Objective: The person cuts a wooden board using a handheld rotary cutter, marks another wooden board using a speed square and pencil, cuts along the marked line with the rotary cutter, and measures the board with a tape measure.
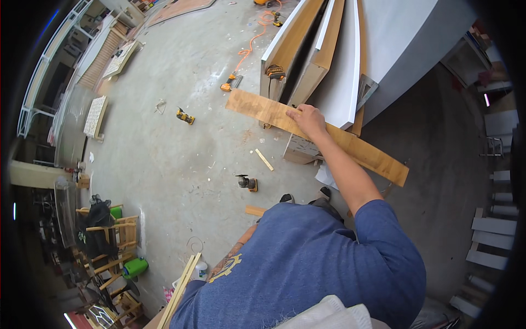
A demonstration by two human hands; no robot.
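Observation:
My right hand (310, 121) is closed on a long, flat wooden board (364, 149), gripping it near its middle. The board slants across the near ends of large white-faced curved panels (350, 66) with wooden edges; whether it touches them I cannot tell. A yellow and black tape measure (275, 72) sits on the end of one panel. My left forearm (227, 260) reaches forward on the left, but its hand is hidden behind my blue shirt. A short wooden piece (255, 210) pokes out just beyond that forearm, and long pale strips (179, 293) lie beside my left arm.
On the concrete floor lie a yellow cordless tool (185, 116), a grinder-like tool (247, 182), a thin wood strip (264, 159) and an orange tool (229, 84) by an orange cord (249, 48). Wooden frames (129, 233) stand left; white boards (493, 241) are at the right.

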